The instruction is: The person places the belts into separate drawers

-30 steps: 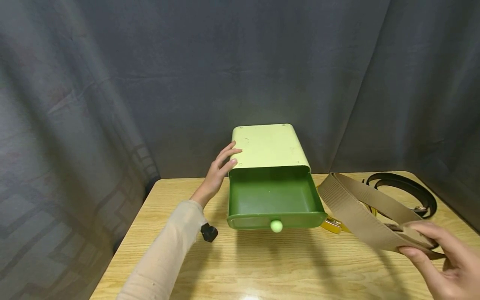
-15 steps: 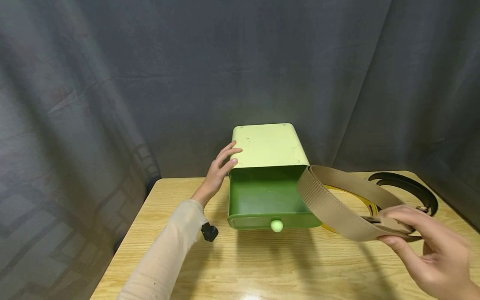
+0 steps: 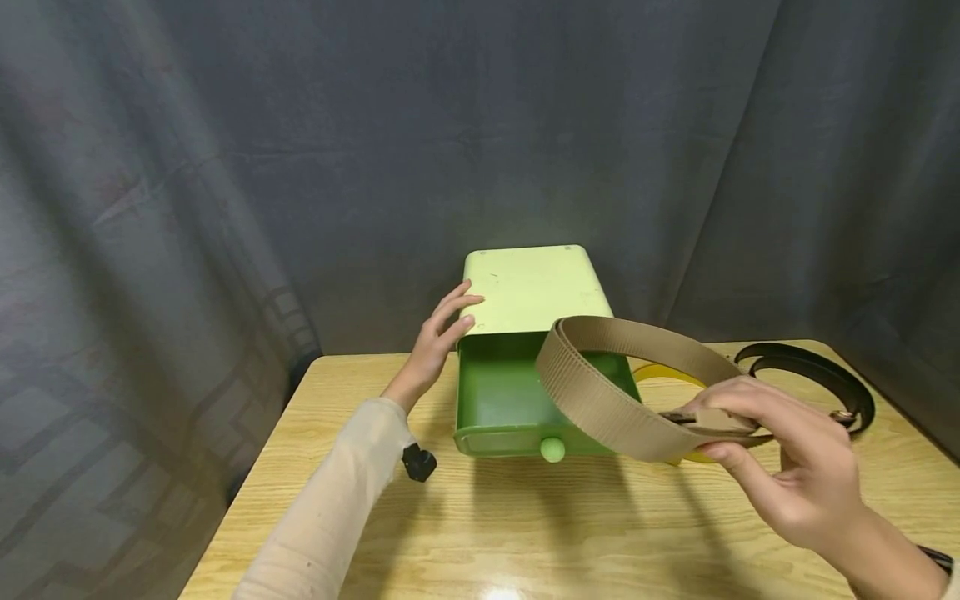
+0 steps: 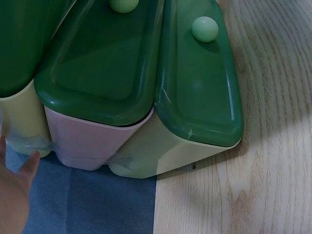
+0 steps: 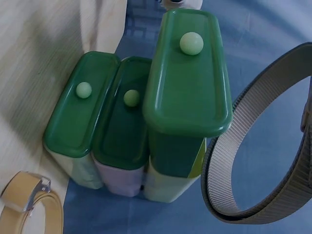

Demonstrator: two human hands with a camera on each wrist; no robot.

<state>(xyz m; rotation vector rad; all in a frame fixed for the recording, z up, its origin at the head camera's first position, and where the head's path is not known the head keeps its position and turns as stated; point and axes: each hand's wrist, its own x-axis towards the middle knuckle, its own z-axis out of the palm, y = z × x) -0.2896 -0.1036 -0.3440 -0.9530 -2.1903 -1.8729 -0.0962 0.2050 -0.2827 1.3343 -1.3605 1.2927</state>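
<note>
A drawer cabinet with a pale yellow-green top (image 3: 532, 287) stands on the table, its top green drawer (image 3: 498, 440) pulled out. My left hand (image 3: 433, 346) rests on the cabinet's upper left edge, fingers extended. My right hand (image 3: 798, 475) pinches a coiled tan webbing belt (image 3: 592, 408) near its buckle end. The belt's loop hangs over the right part of the drawer, hiding that side. In the right wrist view the coil (image 5: 226, 156) appears beside the pulled-out drawer (image 5: 190, 87), above two closed drawers. Part of my left hand (image 4: 12, 195) shows in the left wrist view.
On the wooden table (image 3: 480, 525), right of the cabinet, lie a yellow belt (image 3: 652, 371) and a coiled black belt (image 3: 817, 364). The tan belt partly covers the yellow one. A dark curtain (image 3: 420, 150) hangs close behind the cabinet.
My right hand has carried the tan belt leftward, from the right side of the table to above the drawer's right part. My left hand has stayed on the cabinet.
</note>
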